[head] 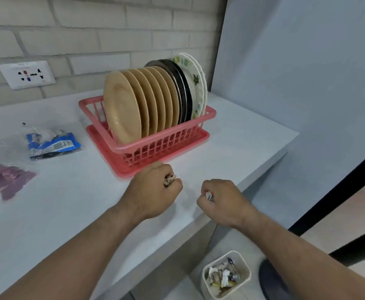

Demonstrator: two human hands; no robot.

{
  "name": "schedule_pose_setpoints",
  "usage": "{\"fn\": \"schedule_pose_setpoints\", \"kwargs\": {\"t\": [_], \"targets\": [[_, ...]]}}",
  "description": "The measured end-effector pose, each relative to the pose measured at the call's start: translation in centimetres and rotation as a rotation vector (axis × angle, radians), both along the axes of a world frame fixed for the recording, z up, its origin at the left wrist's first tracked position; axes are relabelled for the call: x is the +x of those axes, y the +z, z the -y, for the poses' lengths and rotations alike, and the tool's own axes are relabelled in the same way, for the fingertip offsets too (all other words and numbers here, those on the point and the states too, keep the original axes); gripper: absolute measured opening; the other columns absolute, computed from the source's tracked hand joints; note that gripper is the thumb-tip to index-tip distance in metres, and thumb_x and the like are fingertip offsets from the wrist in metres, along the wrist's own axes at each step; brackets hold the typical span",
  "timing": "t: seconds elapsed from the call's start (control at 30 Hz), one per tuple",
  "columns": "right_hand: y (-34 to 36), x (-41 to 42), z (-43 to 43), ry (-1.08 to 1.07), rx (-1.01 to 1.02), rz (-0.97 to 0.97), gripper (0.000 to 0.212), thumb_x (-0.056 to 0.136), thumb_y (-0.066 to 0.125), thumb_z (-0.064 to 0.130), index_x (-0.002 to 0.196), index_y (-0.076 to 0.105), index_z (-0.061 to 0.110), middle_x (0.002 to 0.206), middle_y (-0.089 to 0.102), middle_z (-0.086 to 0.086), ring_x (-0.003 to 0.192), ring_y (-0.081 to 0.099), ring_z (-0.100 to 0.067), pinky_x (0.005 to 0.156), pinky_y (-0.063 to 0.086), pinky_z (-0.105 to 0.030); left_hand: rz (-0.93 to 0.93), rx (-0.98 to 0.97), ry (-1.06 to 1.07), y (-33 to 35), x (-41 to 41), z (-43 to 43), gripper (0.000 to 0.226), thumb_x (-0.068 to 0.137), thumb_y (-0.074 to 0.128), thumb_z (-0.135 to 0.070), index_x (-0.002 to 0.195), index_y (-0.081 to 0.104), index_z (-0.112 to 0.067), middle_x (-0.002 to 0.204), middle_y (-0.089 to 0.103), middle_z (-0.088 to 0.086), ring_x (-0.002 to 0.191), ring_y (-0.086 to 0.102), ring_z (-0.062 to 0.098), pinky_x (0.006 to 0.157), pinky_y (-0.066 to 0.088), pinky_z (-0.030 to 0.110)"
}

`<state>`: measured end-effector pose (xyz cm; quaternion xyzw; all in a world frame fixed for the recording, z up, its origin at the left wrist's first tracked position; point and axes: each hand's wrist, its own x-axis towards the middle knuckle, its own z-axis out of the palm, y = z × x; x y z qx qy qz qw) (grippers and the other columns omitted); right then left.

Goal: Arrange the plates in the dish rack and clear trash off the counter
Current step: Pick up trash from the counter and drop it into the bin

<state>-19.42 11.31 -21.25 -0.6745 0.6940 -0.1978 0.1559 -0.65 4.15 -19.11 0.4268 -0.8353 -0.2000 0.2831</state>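
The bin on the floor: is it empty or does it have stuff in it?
Not empty. Crumpled trash covers the bottom of the bin, while its upper wall still shows bare.

blue wrapper [53, 146], print too blurred to read

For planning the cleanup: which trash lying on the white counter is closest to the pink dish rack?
The crumpled blue plastic wrapper; the purple plastic scraps lie farther left.

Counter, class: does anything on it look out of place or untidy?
Yes. Left of the pink dish rack, a crumpled blue wrapper and pink scraps lie loose on the counter, untidy beside the neatly upright plates. The left hand and right hand grip more litter.
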Motion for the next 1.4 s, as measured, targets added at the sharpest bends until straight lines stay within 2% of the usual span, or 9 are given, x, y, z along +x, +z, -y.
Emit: {"fn": "schedule_pose_setpoints", "kwargs": {"t": [0.13,0.3,0.53,0.8,0.93,1.03,1.13,1.23,1.4], "targets": [[-1.0,-7.0,-2.7,-0.019,0.004,0.018,0.018,0.077,0.046,0.039,0.065,0.048,0.026,0.078,0.048,0.009,0.075,0.05,-0.014,0.064,0.035,-0.022,0.028,0.021,-0.004,-0.6,-6.6,-3.2,0.032,0.083,0.052,-0.036,0.061,0.048,-0.013,0.072,0.051,-0.003,0.069,0.051,0.014,0.066,0.045,0.031],[-2.8,-14.2,-6.3,-0.087,0.022,0.082,0.023,0.082,0.056,0.025,0.063,0.05,0.014,0.074,0.05,0.004,0.071,0.049,-0.013,0.062,0.034,-0.023,0.067,0.068,-0.074,-2.8,-13.7,-7.3,0.034,0.08,0.048,-0.044,0.061,0.048,-0.015,0.066,0.051,-0.004,0.065,0.05,0.012,0.063,0.045,0.034],[-9.3,-20.5,-12.5,-0.255,0.259,0.191,0.016,0.08,0.055,0.028,0.067,0.056,0.019,0.066,0.061,0.002,0.065,0.057,-0.015,0.062,0.05,-0.037,0.211,0.161,-0.119,-11.8,-20.2,-10.7,0.036,0.077,0.042,-0.053,0.066,0.051,-0.019,0.068,0.053,-0.007,0.064,0.052,0.011,0.062,0.047,0.036],[-18.9,-22.7,-14.0,-0.299,0.342,0.162,0.016,0.09,0.058,0.03,0.078,0.056,0.021,0.067,0.055,0.008,0.059,0.049,-0.007,0.049,0.035,-0.015,0.311,0.297,-0.096,-23.8,-23.0,-10.6,0.036,0.084,0.04,-0.052,0.07,0.051,-0.021,0.074,0.053,-0.007,0.068,0.053,0.014,0.065,0.05,0.038],[-27.0,-24.0,-13.5,-0.335,0.335,0.164,0.014,0.089,0.059,0.03,0.079,0.061,0.021,0.066,0.055,0.01,0.065,0.053,-0.011,0.053,0.042,-0.011,0.363,0.326,-0.068,-31.9,-24.0,-10.8,0.031,0.09,0.041,-0.051,0.078,0.05,-0.024,0.084,0.055,-0.004,0.077,0.056,0.02,0.071,0.05,0.038],[-35.4,-25.0,-13.5,-0.421,0.367,0.275,0.019,0.086,0.062,0.026,0.069,0.054,0.024,0.064,0.055,0.009,0.067,0.056,-0.019,0.062,0.052,-0.036,0.395,0.314,-0.052,-39.2,-25.0,-11.2,0.031,0.093,0.043,-0.049,0.09,0.055,-0.02,0.094,0.058,0.0,0.084,0.059,0.025,0.074,0.05,0.037],[-43.6,-25.9,-14.3,-0.451,0.36,0.295,0.019,0.088,0.061,0.028,0.071,0.054,0.026,0.064,0.055,0.007,0.067,0.056,-0.018,0.061,0.05,-0.033,0.404,0.327,-0.008,-47.0,-26.1,-11.6,0.034,0.093,0.043,-0.047,0.099,0.059,-0.018,0.102,0.061,0.0,0.088,0.06,0.025,0.07,0.047,0.033],[-49.8,-26.8,-14.6,-0.474,0.369,0.308,0.018,0.091,0.059,0.034,0.077,0.058,0.023,0.061,0.055,0.005,0.062,0.054,-0.015,0.057,0.044,-0.029,0.517,0.289,-0.078,-53.9,-27.5,-11.0,0.053,0.091,0.021,-0.051,0.106,0.059,-0.018,0.107,0.059,0.001,0.094,0.057,0.025,0.071,0.047,0.035],[-57.3,-27.4,-12.6,-0.401,0.37,0.369,0.013,0.089,0.054,0.03,0.076,0.057,0.029,0.066,0.055,0.008,0.064,0.051,-0.012,0.062,0.042,-0.026,0.485,0.293,-0.096,-62.5,-29.5,-10.0,0.035,0.093,0.041,-0.046,0.102,0.055,-0.016,0.101,0.052,0.003,0.093,0.053,0.025,0.071,0.048,0.04]]}}
